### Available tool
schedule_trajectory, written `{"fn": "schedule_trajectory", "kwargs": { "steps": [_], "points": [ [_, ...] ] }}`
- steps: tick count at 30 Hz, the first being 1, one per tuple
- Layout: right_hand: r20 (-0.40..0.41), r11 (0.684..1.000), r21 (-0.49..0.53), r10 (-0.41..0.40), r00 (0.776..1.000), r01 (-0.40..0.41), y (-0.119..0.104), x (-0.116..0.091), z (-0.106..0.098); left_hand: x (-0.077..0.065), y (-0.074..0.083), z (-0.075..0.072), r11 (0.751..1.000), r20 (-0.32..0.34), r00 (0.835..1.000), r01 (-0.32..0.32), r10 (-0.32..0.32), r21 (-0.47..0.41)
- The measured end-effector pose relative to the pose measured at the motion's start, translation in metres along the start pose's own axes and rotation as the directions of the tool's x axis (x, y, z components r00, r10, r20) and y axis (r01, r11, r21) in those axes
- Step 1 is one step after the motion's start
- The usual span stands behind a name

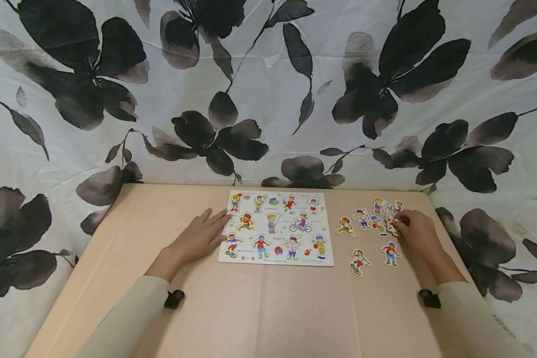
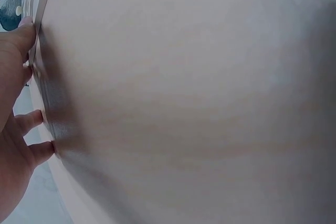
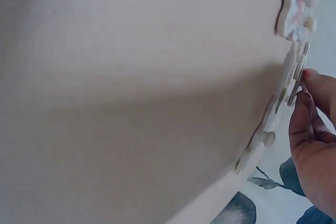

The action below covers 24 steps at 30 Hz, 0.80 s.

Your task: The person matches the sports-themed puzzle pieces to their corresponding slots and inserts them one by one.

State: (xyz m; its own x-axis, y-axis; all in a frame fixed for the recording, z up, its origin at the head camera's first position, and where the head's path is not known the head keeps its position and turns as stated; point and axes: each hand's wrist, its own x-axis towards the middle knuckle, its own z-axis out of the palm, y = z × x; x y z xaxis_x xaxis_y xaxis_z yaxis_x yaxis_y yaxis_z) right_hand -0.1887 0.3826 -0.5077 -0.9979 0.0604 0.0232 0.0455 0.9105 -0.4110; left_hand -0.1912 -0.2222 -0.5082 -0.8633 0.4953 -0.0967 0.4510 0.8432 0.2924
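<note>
A white picture puzzle board (image 1: 327, 258) printed with sports figures lies flat in the middle of the table. My left hand (image 1: 199, 233) rests on the table at its left side, fingers stretched out, fingertips at the board's edge. To the right of the board, my right hand (image 1: 413, 231) pinches a small figure-shaped puzzle piece (image 1: 391, 226) between thumb and fingers. In the right wrist view the same hand (image 3: 315, 135) holds this thin piece by its edge, among the other pieces. The left wrist view shows fingertips (image 2: 38, 116) low over the table.
Several loose puzzle pieces (image 1: 361, 219) cluster around the right hand, some overlapping. A skateboarder piece (image 1: 359, 262) and another figure piece (image 1: 390, 254) lie nearer the front. Behind the tan table (image 1: 295, 308) hangs a white cloth (image 1: 268, 74) with dark flowers.
</note>
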Motion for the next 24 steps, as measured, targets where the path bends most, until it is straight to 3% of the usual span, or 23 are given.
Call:
{"fn": "schedule_trajectory", "kwargs": {
  "steps": [6,15,21,24],
  "points": [
    [-0.033,1.0,0.008,-0.03,0.999,0.03,-0.009,0.001,-0.005,0.002,-0.002,0.0,1.0,0.009,1.0,0.006,-0.006,0.015],
    [-0.017,0.996,0.085,-0.023,1.0,0.025,-0.052,0.012,0.0,0.002,-0.002,0.001,1.0,0.011,1.0,0.009,-0.009,0.016],
    [-0.025,0.986,0.103,-0.132,0.991,0.134,-0.084,0.029,0.011,0.001,0.0,-0.001,1.0,0.011,1.0,0.001,-0.001,0.016],
    [0.002,0.978,0.145,-0.151,0.988,0.149,-0.103,0.032,0.02,0.0,0.001,-0.002,1.0,0.01,1.0,-0.002,0.002,0.018]
  ]
}}
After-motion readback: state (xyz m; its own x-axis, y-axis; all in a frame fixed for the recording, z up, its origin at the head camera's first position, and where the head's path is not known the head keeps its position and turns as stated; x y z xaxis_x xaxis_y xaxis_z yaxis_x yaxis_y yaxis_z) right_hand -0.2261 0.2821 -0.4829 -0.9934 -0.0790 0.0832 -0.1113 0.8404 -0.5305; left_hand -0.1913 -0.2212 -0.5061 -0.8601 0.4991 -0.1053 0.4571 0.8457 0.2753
